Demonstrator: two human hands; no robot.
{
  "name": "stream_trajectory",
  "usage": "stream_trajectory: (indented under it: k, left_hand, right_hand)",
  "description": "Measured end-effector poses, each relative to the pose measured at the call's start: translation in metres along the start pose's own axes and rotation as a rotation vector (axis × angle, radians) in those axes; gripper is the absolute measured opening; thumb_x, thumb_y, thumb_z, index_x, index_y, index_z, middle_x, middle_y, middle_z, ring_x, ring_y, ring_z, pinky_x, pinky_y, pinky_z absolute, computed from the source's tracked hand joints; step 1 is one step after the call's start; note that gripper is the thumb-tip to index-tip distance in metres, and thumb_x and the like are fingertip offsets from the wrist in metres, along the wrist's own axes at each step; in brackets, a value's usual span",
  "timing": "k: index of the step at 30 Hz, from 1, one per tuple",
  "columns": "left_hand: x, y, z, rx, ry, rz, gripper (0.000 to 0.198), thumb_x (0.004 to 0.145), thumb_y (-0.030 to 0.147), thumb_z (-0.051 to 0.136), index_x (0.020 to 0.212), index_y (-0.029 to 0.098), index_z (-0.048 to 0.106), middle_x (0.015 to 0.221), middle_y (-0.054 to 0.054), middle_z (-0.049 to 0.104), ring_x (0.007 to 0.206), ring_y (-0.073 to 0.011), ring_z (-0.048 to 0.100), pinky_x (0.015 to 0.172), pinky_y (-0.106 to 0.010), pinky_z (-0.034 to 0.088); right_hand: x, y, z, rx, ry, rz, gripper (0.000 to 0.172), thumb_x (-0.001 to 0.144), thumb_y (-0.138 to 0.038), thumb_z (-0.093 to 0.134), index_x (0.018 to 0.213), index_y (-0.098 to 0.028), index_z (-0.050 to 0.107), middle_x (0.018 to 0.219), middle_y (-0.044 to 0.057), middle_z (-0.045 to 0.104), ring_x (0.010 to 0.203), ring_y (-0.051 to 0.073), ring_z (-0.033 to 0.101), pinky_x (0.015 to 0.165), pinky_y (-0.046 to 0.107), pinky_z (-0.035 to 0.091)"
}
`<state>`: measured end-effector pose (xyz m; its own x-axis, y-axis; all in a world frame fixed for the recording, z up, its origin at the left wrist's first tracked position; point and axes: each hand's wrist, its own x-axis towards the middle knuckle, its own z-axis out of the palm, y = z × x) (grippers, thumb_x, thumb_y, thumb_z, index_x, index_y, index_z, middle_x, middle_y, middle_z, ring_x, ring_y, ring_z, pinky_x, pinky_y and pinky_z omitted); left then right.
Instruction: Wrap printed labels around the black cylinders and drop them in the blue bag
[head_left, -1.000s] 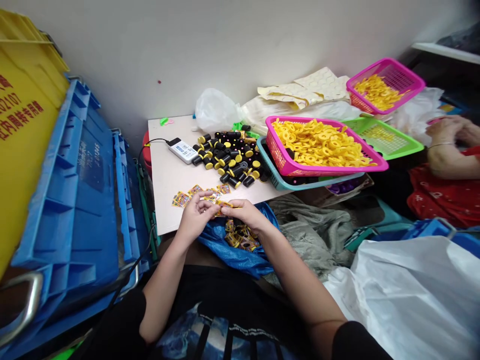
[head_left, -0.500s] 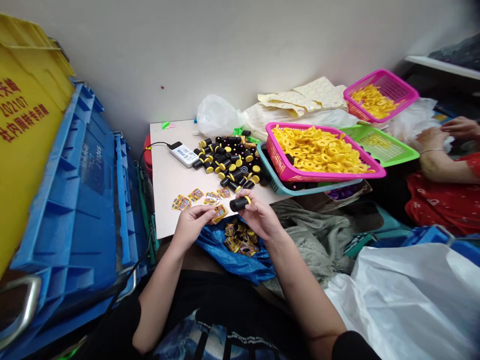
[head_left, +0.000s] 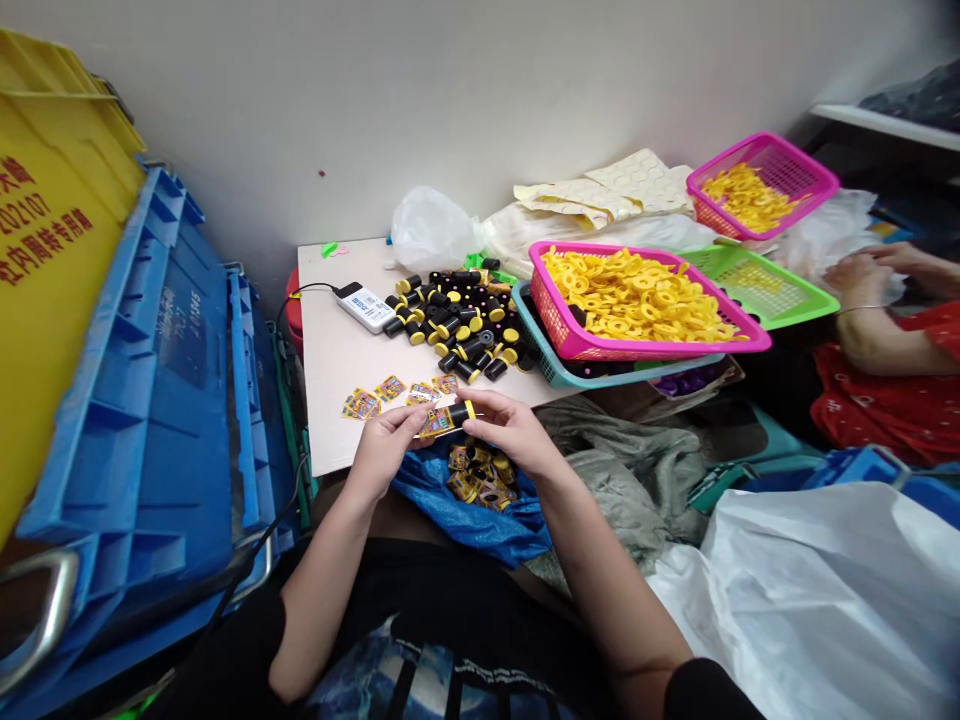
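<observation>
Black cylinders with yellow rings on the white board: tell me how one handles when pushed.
The black cylinder in the left hand and right hand looks stiff. Many on the pale board lie on their sides, so probably roll if pushed.

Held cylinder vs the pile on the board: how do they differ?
The held cylinder is raised between the left hand and right hand; the piled cylinders lie on the white board. The held cylinder is alone, while the piled cylinders crowd together. A printed label sits against the held cylinder; the piled cylinders show none. Both are black with yellow ends.
</observation>
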<state>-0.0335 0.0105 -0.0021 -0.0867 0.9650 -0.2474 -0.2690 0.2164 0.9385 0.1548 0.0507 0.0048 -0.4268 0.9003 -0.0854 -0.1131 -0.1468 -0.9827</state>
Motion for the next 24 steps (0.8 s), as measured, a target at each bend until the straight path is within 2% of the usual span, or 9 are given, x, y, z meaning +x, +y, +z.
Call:
stream_trajectory:
  k: [4, 8, 10, 13, 15, 18, 24]
  left_hand:
    - [-0.002, 0.003, 0.004, -0.073, -0.035, -0.065, 0.046, 0.064, 0.048, 0.077, 0.096, 0.015, 0.073, 0.092, -0.008, 0.074, 0.077, -0.0202, 0.069, 0.067, -0.032, 0.058]
    - [-0.003, 0.005, 0.007, -0.069, -0.087, -0.075, 0.043, 0.062, 0.04, 0.081, 0.097, 0.016, 0.071, 0.087, -0.005, 0.073, 0.071, -0.0154, 0.068, 0.065, -0.027, 0.057]
    - [-0.003, 0.004, 0.009, -0.033, -0.093, -0.052, 0.043, 0.057, 0.031, 0.085, 0.094, 0.016, 0.071, 0.085, -0.004, 0.072, 0.07, -0.0129, 0.066, 0.066, -0.025, 0.056]
    - [-0.003, 0.002, 0.012, -0.038, -0.108, -0.015, 0.041, 0.055, 0.028, 0.085, 0.092, 0.016, 0.071, 0.086, -0.003, 0.071, 0.071, -0.0124, 0.064, 0.066, -0.025, 0.054]
    - [-0.003, 0.0, 0.013, -0.056, -0.124, -0.018, 0.039, 0.055, 0.028, 0.085, 0.089, 0.015, 0.071, 0.082, -0.003, 0.07, 0.069, -0.0127, 0.063, 0.065, -0.026, 0.054]
    - [-0.006, -0.002, 0.016, -0.086, -0.151, -0.025, 0.037, 0.053, 0.026, 0.085, 0.085, 0.015, 0.07, 0.079, -0.002, 0.068, 0.066, -0.0122, 0.061, 0.064, -0.027, 0.053]
    - [-0.011, -0.009, 0.021, -0.135, -0.199, -0.007, 0.038, 0.054, 0.024, 0.084, 0.088, 0.018, 0.067, 0.089, -0.001, 0.065, 0.074, -0.0127, 0.061, 0.07, -0.027, 0.051]
  right_hand:
    - [0.001, 0.006, 0.001, -0.007, 0.005, -0.014, 0.049, 0.065, -0.035, 0.079, 0.111, -0.025, 0.068, 0.104, 0.003, 0.07, 0.096, 0.021, 0.064, 0.09, 0.038, 0.047]
    - [0.002, 0.011, 0.004, -0.032, -0.031, -0.036, 0.047, 0.063, -0.037, 0.08, 0.108, -0.026, 0.07, 0.114, 0.004, 0.066, 0.099, 0.022, 0.061, 0.086, 0.035, 0.048]
    - [0.001, 0.014, 0.009, 0.083, -0.067, -0.025, 0.045, 0.068, -0.046, 0.076, 0.108, -0.027, 0.069, 0.117, 0.005, 0.063, 0.101, 0.021, 0.059, 0.085, 0.034, 0.048]
    - [0.001, 0.02, 0.02, 0.297, -0.107, 0.058, 0.052, 0.073, -0.058, 0.066, 0.115, -0.027, 0.064, 0.109, 0.005, 0.063, 0.089, 0.017, 0.059, 0.079, 0.032, 0.049]
    - [0.001, 0.023, 0.026, 0.356, -0.135, 0.111, 0.058, 0.069, -0.06, 0.069, 0.116, -0.026, 0.061, 0.1, 0.005, 0.063, 0.079, 0.015, 0.057, 0.074, 0.03, 0.048]
    - [0.003, 0.027, 0.027, 0.379, -0.178, 0.132, 0.062, 0.061, -0.061, 0.074, 0.109, -0.024, 0.061, 0.092, 0.003, 0.062, 0.076, 0.015, 0.056, 0.072, 0.029, 0.047]
    - [0.002, 0.03, 0.014, 0.374, -0.185, 0.159, 0.062, 0.057, -0.058, 0.078, 0.105, -0.024, 0.06, 0.1, 0.004, 0.061, 0.082, 0.016, 0.058, 0.072, 0.028, 0.047]
